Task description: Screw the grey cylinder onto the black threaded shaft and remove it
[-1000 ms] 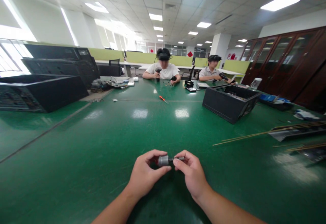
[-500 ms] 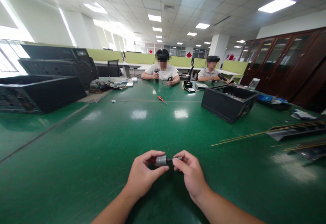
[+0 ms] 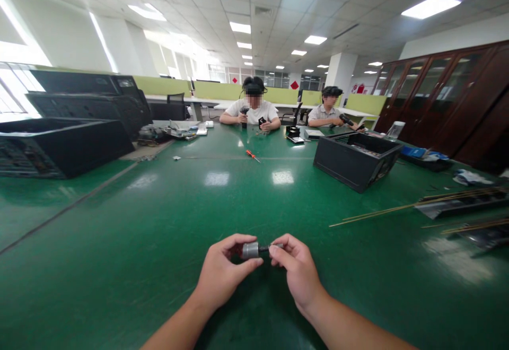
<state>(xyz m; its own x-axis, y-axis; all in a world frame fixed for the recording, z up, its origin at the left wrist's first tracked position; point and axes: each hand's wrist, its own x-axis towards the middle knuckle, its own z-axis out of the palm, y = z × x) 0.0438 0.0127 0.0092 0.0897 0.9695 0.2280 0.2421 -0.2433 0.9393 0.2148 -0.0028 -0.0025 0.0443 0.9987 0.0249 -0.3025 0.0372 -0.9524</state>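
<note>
A small grey metal cylinder (image 3: 250,250) lies sideways between thumb and fingers of my left hand (image 3: 220,270). From its right end runs a thin dark shaft (image 3: 264,248), which looks ridged or coiled. My right hand (image 3: 296,265) pinches the far end of that shaft, where a paler metal tip shows past the fingertips. Part of the cylinder's left end is hidden in my left palm, so its exact kind is unclear. Both hands are just above the green tabletop (image 3: 167,217).
An orange screwdriver (image 3: 252,155) lies mid-table. Black computer cases stand at left (image 3: 95,146) and right (image 3: 353,164). Thin yellowish rods (image 3: 374,215) lie at right. Across the table sit two people (image 3: 254,111), (image 3: 326,111) holding dark tools.
My hands and the cylinder hold nearly the same pose. The whole view has shifted very slightly. Across the table, one person has tilted the dark part in their hand.
</note>
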